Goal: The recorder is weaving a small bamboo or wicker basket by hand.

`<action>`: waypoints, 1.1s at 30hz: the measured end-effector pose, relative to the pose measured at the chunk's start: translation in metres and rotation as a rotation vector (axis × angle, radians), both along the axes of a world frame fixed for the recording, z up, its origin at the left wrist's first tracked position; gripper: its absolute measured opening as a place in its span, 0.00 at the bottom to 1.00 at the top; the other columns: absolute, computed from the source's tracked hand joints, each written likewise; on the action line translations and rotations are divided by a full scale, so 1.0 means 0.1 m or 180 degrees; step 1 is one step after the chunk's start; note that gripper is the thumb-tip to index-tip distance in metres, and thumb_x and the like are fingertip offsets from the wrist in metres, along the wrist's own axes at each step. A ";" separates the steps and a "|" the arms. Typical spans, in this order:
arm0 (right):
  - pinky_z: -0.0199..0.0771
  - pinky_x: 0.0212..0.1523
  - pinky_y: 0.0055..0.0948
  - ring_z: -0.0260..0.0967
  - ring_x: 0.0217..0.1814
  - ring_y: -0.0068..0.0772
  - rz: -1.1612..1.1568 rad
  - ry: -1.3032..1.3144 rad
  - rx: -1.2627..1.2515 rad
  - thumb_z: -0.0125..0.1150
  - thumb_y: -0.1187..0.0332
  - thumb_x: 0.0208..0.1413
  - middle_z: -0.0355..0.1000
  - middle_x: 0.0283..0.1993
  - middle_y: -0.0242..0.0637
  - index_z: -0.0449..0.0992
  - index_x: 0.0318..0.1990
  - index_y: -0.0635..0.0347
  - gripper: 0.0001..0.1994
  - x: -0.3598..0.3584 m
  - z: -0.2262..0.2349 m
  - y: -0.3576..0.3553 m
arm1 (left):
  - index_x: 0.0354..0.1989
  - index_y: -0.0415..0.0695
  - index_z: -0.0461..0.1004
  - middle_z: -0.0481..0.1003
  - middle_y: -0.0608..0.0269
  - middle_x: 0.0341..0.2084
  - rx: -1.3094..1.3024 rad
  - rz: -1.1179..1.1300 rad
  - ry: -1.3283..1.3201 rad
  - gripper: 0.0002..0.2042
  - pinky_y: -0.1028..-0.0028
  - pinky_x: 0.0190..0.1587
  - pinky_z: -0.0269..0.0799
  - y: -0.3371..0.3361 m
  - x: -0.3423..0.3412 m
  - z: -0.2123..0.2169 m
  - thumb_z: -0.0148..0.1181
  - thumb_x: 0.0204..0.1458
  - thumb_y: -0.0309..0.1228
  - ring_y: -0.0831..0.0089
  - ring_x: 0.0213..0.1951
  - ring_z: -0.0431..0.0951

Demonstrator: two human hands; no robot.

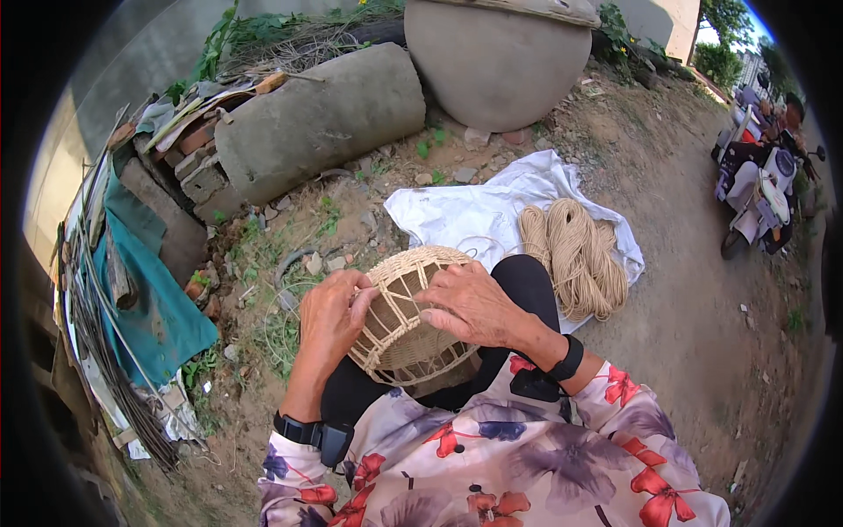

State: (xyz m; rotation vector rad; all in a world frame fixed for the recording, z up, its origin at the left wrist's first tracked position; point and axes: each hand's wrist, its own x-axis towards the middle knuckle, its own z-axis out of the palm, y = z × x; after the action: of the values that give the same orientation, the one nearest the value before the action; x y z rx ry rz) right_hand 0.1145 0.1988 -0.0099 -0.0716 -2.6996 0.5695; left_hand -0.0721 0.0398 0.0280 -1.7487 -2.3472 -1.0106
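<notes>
A pale woven basket with an openwork band of spaced strands lies tilted across my lap, between my knees. At its left side, my left hand is closed, with thumb and fingers gripping the woven edge. Reaching over from the right, my right hand has its fingers bent and closed on the upper right part of the basket. Its fingertips are partly hidden, so any strand between them cannot be made out. Beyond my right knee, thick skeins of tan cord rest on a white sheet.
A concrete cylinder and a large rounded grey vessel stand ahead. Teal cloth, bricks and long thin rods are piled at the left. Parked scooters stand at the right, beside the dirt path.
</notes>
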 end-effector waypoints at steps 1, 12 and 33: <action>0.57 0.49 0.41 0.65 0.44 0.41 -0.0081 0.0076 0.0140 0.54 0.51 0.60 0.68 0.38 0.38 0.78 0.50 0.55 0.20 0.01 -0.02 -0.04 | 0.32 0.42 0.76 0.76 0.55 0.27 0.0138 -0.0008 0.0161 0.06 0.61 0.32 0.71 0.11 -0.01 0.00 0.63 0.52 0.31 0.56 0.29 0.78; 0.64 0.44 0.45 0.70 0.44 0.44 -0.0082 -0.0463 -0.0163 0.61 0.51 0.50 0.69 0.35 0.41 0.81 0.38 0.55 0.18 -0.11 -0.12 0.19 | 0.44 0.48 0.77 0.78 0.56 0.28 0.0819 -0.0044 0.0318 0.12 0.58 0.31 0.73 0.41 0.15 -0.22 0.62 0.49 0.28 0.53 0.30 0.79; 0.67 0.47 0.38 0.68 0.46 0.44 -0.0039 -0.0536 -0.0256 0.57 0.72 0.44 0.71 0.39 0.40 0.79 0.44 0.56 0.16 0.03 -0.08 0.19 | 0.54 0.40 0.68 0.67 0.71 0.20 0.0943 -0.0520 -0.4866 0.14 0.84 0.20 0.56 -0.52 0.28 -0.61 0.51 0.66 0.35 0.86 0.19 0.60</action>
State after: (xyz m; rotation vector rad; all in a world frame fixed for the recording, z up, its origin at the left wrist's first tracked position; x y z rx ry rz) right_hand 0.1171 0.2181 -0.0181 -0.1644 -2.8355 0.6970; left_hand -0.0438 -0.0123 -0.0333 -1.0472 -2.1448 -3.3157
